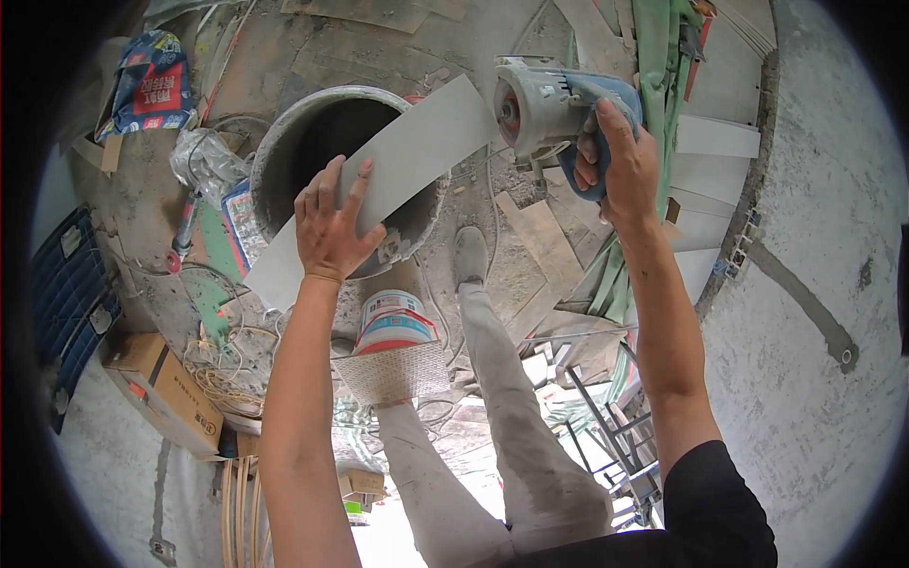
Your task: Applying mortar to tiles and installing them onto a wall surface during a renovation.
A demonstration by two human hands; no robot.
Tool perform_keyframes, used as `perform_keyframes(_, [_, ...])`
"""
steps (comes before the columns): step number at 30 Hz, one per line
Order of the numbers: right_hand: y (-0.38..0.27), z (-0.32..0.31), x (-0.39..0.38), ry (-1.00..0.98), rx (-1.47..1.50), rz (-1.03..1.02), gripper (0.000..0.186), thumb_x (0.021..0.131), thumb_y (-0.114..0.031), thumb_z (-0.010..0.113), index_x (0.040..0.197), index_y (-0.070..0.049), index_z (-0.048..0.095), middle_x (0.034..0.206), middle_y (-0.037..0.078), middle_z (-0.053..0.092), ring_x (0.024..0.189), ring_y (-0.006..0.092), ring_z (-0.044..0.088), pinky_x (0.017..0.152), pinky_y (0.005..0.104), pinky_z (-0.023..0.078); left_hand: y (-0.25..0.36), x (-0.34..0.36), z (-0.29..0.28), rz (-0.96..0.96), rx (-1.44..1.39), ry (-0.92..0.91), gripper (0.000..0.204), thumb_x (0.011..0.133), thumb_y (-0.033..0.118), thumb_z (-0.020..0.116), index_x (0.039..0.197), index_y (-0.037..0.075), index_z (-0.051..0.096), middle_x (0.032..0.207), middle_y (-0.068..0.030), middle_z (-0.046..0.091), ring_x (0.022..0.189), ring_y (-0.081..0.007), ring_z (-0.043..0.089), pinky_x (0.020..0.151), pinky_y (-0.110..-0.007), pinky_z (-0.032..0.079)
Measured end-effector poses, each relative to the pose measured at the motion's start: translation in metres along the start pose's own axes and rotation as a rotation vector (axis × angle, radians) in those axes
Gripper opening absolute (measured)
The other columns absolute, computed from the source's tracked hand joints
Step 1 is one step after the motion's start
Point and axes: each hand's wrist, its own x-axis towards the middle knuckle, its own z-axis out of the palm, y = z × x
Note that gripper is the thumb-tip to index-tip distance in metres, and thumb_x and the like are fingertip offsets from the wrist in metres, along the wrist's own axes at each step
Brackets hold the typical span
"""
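A long pale-grey strip of tile lies slantwise across the rim of a big round bucket, with both its ends jutting past the rim. My left hand rests on top of the strip, fingers spread and palm down. At the right, my right hand is wrapped round the handle of a blue-and-grey handheld circular saw. The saw's round blade side faces the strip's far right end, close beside it. Whether the blade touches the tile I cannot tell. The inside of the bucket is dark.
A smaller white-and-red pail stands by my legs, near a textured board. An angle grinder lies left of the bucket. Offcuts, a cardboard box, a blue bag, green sheeting and cables lie around.
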Motion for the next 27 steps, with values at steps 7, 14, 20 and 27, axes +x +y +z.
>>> perform_keyframes(7, [0.002,-0.003,0.003,-0.006,0.065,0.017,0.038,0.11,-0.038,0.071,0.092,-0.007,0.063,0.067,0.001,0.057,0.046,0.0112,0.051,0.042,0.0292,0.04,0.0,0.001,-0.001,-0.001,-0.006,0.0,0.105,0.068,0.041,0.088,0.167,0.036,0.052,0.165,-0.0051,0.047,0.144,-0.0293,0.05,0.121,-0.046,0.039])
perform_keyframes(14, [0.009,-0.004,-0.003,-0.017,0.025,0.015,0.039,0.111,-0.042,0.07,0.097,-0.005,0.065,0.068,0.002,0.057,0.047,0.0112,0.05,0.043,0.0294,0.04,0.0,0.001,-0.001,-0.003,-0.01,-0.002,0.105,0.068,0.04,0.088,0.166,0.035,0.052,0.165,-0.0058,0.047,0.145,-0.0296,0.05,0.121,-0.046,0.039])
perform_keyframes(20, [0.013,-0.035,0.005,0.122,0.198,0.06,0.044,0.112,-0.051,0.066,0.104,-0.007,0.063,0.069,0.001,0.055,0.048,0.0129,0.05,0.045,0.0306,0.04,0.0,0.001,-0.001,0.012,-0.019,0.025,0.104,0.068,0.04,0.087,0.166,0.034,0.053,0.164,-0.0064,0.049,0.144,-0.0306,0.052,0.121,-0.046,0.04])
perform_keyframes(27, [0.073,-0.084,0.057,0.403,0.651,0.362,0.046,0.106,-0.059,0.07,0.101,-0.016,0.054,0.074,0.0,0.051,0.058,0.0174,0.051,0.054,0.0373,0.044,0.004,0.005,0.001,0.055,-0.006,0.005,0.1,0.076,0.049,0.082,0.168,0.028,0.05,0.164,-0.0136,0.049,0.145,-0.0353,0.051,0.119,-0.051,0.04])
